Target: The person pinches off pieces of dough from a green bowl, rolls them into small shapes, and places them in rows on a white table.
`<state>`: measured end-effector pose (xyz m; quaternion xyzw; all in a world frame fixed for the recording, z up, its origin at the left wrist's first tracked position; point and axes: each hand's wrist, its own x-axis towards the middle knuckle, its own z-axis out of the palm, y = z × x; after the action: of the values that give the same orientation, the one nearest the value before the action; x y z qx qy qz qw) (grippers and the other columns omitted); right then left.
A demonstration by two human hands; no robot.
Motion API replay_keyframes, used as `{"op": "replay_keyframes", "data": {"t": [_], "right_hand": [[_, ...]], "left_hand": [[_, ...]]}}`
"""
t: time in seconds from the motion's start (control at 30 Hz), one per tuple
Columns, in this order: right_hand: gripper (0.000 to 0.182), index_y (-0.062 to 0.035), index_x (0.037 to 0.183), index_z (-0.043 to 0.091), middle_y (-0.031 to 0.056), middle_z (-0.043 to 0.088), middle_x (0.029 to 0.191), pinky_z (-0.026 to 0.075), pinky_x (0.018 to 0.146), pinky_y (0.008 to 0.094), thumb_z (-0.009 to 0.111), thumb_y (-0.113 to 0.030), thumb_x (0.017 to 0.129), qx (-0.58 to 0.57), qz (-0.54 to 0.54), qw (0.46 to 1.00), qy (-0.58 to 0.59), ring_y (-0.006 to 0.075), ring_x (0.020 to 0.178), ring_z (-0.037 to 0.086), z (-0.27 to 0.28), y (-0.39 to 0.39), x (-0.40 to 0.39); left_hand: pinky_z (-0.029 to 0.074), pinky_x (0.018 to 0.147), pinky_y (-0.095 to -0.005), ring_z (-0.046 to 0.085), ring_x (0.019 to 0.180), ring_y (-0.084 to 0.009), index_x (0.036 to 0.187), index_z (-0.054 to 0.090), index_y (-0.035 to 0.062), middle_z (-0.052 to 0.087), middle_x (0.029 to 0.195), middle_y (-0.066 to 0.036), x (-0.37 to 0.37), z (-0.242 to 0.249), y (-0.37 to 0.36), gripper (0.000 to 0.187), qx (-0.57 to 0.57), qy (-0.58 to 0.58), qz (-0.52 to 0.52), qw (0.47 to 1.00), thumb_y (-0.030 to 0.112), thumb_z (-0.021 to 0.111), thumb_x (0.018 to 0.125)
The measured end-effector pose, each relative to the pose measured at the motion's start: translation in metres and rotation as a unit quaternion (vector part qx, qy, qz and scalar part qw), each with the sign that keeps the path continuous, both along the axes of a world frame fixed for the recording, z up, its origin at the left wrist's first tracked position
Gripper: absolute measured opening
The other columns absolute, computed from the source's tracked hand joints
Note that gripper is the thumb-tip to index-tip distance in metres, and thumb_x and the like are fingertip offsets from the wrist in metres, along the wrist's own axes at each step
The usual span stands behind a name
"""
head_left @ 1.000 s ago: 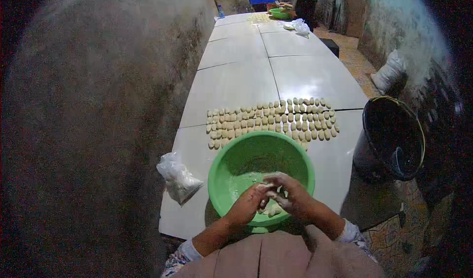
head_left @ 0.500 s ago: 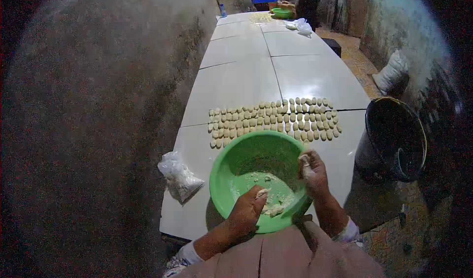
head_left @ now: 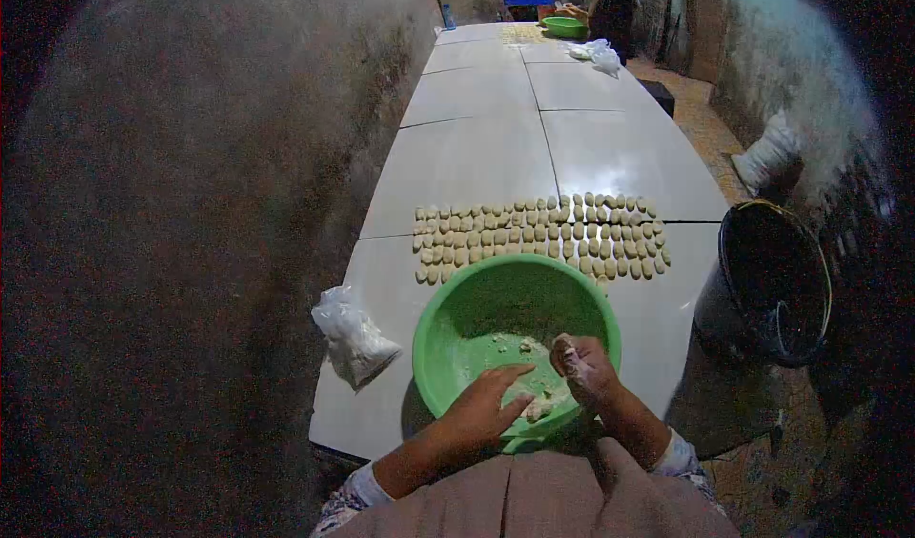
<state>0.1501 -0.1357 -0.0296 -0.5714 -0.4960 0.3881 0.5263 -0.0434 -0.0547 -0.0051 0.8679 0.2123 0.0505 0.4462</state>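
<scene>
A green plastic basin (head_left: 425, 347) stands at the near end of the table, close to my body. Flour and crumbly bits of dough (head_left: 538, 408) lie on its floor. My left hand (head_left: 484, 406) is over the basin's near left side, fingers extended and thumb apart, holding nothing visible. Over the basin's right side, my right hand (head_left: 593, 376) is closed around a small piece of whitish dough (head_left: 571, 353), mostly hidden by the fingers. Just beyond the basin, several rows of small oval dough pieces (head_left: 541, 234) lie on the white table.
A clear plastic bag of white contents (head_left: 357, 343) lies left of the basin. A black bucket (head_left: 710, 295) stands off the table's right edge. A wall runs along the left. At the far end are another green basin (head_left: 565, 28), a white plastic bag (head_left: 600, 56) and a person (head_left: 612, 14).
My right hand has come inward from the basin's right rim to above its inside. My left hand, earlier closed on a bit of dough, has opened. The view has shifted slightly.
</scene>
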Motion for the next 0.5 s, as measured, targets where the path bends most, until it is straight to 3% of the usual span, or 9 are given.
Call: {"op": "replay_keyframes", "data": {"t": [0.07, 0.1, 0.17, 0.23, 0.27, 0.3, 0.4, 0.47, 0.5], "right_hand": [[0.041, -0.0081, 0.077, 0.057, 0.0031, 0.055, 0.059, 0.040, 0.049, 0.0327, 0.042, -0.041, 0.096, 0.046, 0.005, 0.995, -0.092, 0.0112, 0.055, 0.051, -0.008, 0.004, -0.003], [0.044, -0.0078, 0.077, 0.058, 0.0045, 0.055, 0.057, 0.040, 0.047, 0.0347, 0.041, -0.044, 0.096, 0.090, 0.009, 0.979, -0.183, 0.0128, 0.055, 0.054, -0.005, 0.005, -0.006], [0.034, -0.0041, 0.087, 0.060, 0.0094, 0.061, 0.065, 0.046, 0.048, 0.0385, 0.048, -0.036, 0.094, 0.041, 0.062, 0.983, -0.168, 0.0203, 0.057, 0.059, 0.010, 0.000, -0.013], [0.027, -0.0010, 0.099, 0.056, 0.0135, 0.062, 0.077, 0.052, 0.060, 0.0382, 0.055, -0.026, 0.090, 0.040, -0.005, 0.997, 0.066, 0.0284, 0.063, 0.062, 0.032, 0.004, -0.040], [0.027, -0.0006, 0.105, 0.052, 0.0153, 0.062, 0.091, 0.052, 0.071, 0.0375, 0.058, -0.020, 0.088, 0.006, -0.016, 0.995, -0.100, 0.0289, 0.078, 0.063, 0.045, 0.008, -0.039], [0.029, -0.0026, 0.107, 0.053, 0.0158, 0.062, 0.096, 0.050, 0.080, 0.0406, 0.060, -0.020, 0.085, 0.121, 0.010, 0.992, -0.037, 0.0311, 0.094, 0.060, 0.040, 0.011, -0.042], [0.033, -0.0051, 0.110, 0.054, 0.0156, 0.062, 0.105, 0.041, 0.096, 0.0470, 0.062, -0.017, 0.081, 0.075, 0.058, 0.987, -0.128, 0.0327, 0.108, 0.056, 0.024, 0.010, -0.038], [0.037, -0.0106, 0.112, 0.058, 0.0113, 0.061, 0.115, 0.024, 0.109, 0.0529, 0.064, -0.018, 0.077, 0.097, 0.016, 0.901, -0.423, 0.0326, 0.117, 0.052, 0.024, 0.010, -0.037], [0.037, -0.0106, 0.112, 0.058, 0.0113, 0.061, 0.115, 0.024, 0.109, 0.0529, 0.064, -0.018, 0.077, 0.098, 0.017, 0.901, -0.423, 0.0326, 0.117, 0.052, 0.024, 0.010, -0.036]], "left_hand": [[0.038, 0.100, -0.0361, 0.045, 0.121, -0.0249, 0.140, 0.029, 0.0050, 0.044, 0.135, -0.014, 0.004, 0.005, -0.002, 0.053, -0.295, -0.073, 0.078, 0.949, 0.030, 0.045, 0.097], [0.038, 0.100, -0.0361, 0.045, 0.121, -0.0249, 0.140, 0.029, 0.0050, 0.044, 0.135, -0.014, 0.005, 0.012, -0.002, 0.053, -0.295, -0.073, 0.078, 0.950, 0.030, 0.045, 0.097], [0.036, 0.102, -0.0385, 0.043, 0.123, -0.0285, 0.142, 0.026, 0.0074, 0.042, 0.135, -0.014, 0.002, 0.021, -0.003, 0.055, -0.515, -0.135, 0.105, 0.840, 0.032, 0.045, 0.097], [0.036, 0.102, -0.0401, 0.045, 0.121, -0.0269, 0.140, 0.028, 0.0058, 0.044, 0.133, -0.014, 0.001, 0.029, -0.009, 0.050, -0.412, -0.180, 0.046, 0.892, 0.035, 0.035, 0.100], [0.040, 0.101, -0.0395, 0.049, 0.118, -0.0254, 0.138, 0.032, 0.0042, 0.047, 0.132, -0.014, 0.006, 0.028, -0.010, 0.047, -0.517, -0.159, 0.123, 0.832, 0.034, 0.033, 0.101], [0.043, 0.100, -0.0388, 0.053, 0.115, -0.0240, 0.135, 0.036, 0.0026, 0.049, 0.131, -0.014, 0.009, 0.024, -0.010, 0.045, -0.613, -0.133, 0.197, 0.753, 0.032, 0.032, 0.101], [0.045, 0.099, -0.0373, 0.054, 0.115, -0.0238, 0.129, 0.043, 0.0010, 0.054, 0.126, -0.013, 0.003, -0.015, 0.005, 0.038, -0.586, -0.201, 0.129, 0.774, 0.025, 0.032, 0.101], [0.044, 0.099, -0.0360, 0.053, 0.116, -0.0232, 0.126, 0.047, 0.0004, 0.056, 0.124, -0.013, 0.006, -0.016, 0.005, 0.037, -0.585, -0.216, 0.140, 0.769, 0.024, 0.036, 0.100], [0.044, 0.099, -0.0360, 0.053, 0.116, -0.0232, 0.126, 0.047, 0.0004, 0.056, 0.124, -0.013, 0.007, -0.013, 0.005, 0.037, -0.585, -0.216, 0.141, 0.769, 0.024, 0.036, 0.100]]}}
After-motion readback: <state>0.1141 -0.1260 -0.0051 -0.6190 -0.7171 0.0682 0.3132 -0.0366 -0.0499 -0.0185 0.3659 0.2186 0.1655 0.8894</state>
